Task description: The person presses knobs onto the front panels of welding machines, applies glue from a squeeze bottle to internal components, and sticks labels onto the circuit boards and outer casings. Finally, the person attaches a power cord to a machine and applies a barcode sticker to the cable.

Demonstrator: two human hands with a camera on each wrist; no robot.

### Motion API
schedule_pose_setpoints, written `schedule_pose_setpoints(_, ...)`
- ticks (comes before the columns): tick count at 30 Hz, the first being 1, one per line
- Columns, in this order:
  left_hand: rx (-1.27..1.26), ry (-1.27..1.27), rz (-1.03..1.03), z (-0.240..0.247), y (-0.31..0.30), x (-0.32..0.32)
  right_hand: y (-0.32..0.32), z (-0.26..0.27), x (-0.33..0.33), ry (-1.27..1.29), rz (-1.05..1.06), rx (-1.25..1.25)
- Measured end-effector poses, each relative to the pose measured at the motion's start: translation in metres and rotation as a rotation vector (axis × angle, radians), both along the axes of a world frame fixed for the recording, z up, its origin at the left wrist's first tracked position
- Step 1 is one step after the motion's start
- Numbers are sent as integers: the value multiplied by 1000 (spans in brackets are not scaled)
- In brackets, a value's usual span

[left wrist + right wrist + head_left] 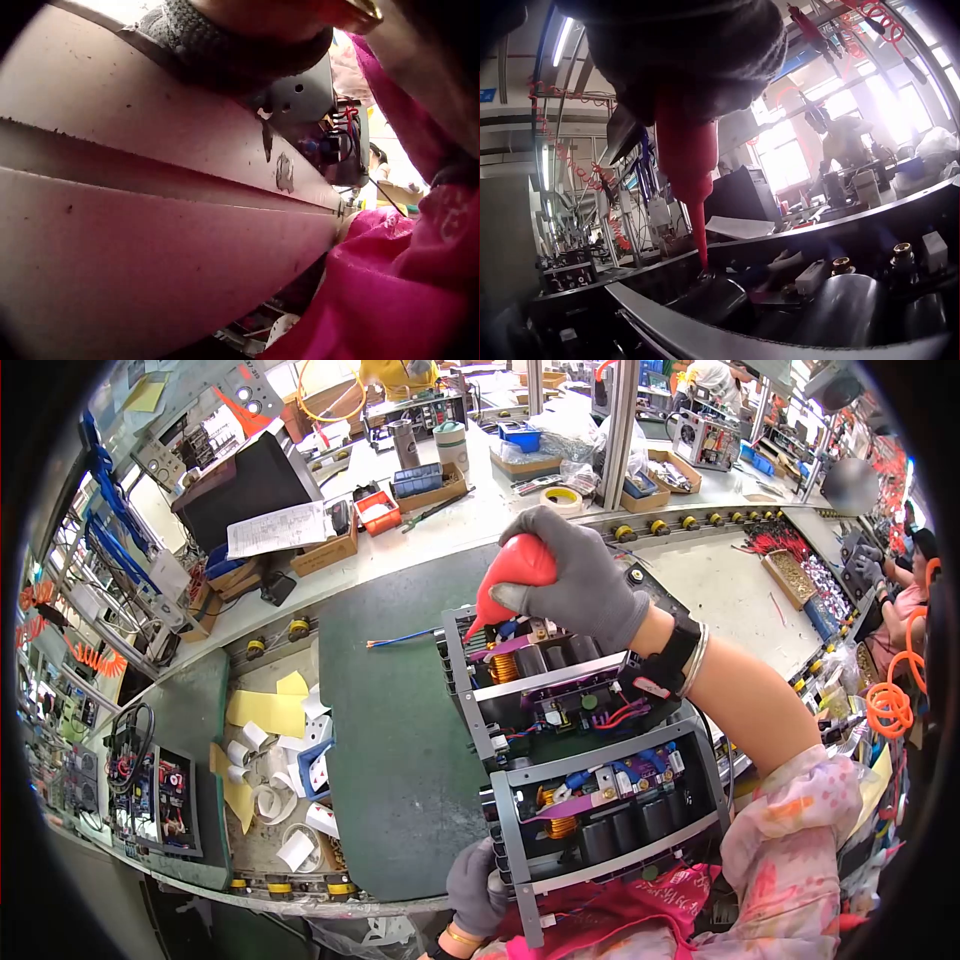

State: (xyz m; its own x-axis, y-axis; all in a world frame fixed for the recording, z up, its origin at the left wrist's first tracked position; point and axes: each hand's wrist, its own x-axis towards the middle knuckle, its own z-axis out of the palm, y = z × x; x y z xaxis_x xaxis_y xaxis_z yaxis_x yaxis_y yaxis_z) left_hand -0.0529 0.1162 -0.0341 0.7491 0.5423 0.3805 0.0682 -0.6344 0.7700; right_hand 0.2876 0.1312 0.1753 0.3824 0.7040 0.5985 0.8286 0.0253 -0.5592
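My gloved right hand point(580, 575) grips a red squeeze bottle point(522, 563), tilted so its tapered nozzle points down into the farther open metal case point(462, 680). In the right wrist view, the bottle's nozzle point(697, 217) ends close over black cylinders in that case. Copper coils and purple plates also show inside. Closer to my body stands a similar open case point(507, 815) with a copper coil, black cylinders and blue wires. My gloved left hand point(474, 888) is at its lower left corner by the table edge; its fingers are partly hidden.
A green mat point(385, 780) lies under the cases. To the left is a recess with yellow paper point(265, 712), tape rolls and scraps, and beyond it another open unit point(165, 800). A monitor point(245, 490) and cardboard boxes stand behind. A blue cable point(405, 638) sticks out leftward.
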Motion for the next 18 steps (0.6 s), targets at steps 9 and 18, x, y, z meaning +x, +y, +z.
schedule_pose_setpoints(9, 12, -9, 23, 2, -2, 1, 2, -5, -10, -148, 104, 84)
schedule_pose_setpoints(18, 25, 19, 42, -6, -3, -3, -75, 40, 2, -148, -16, 294)
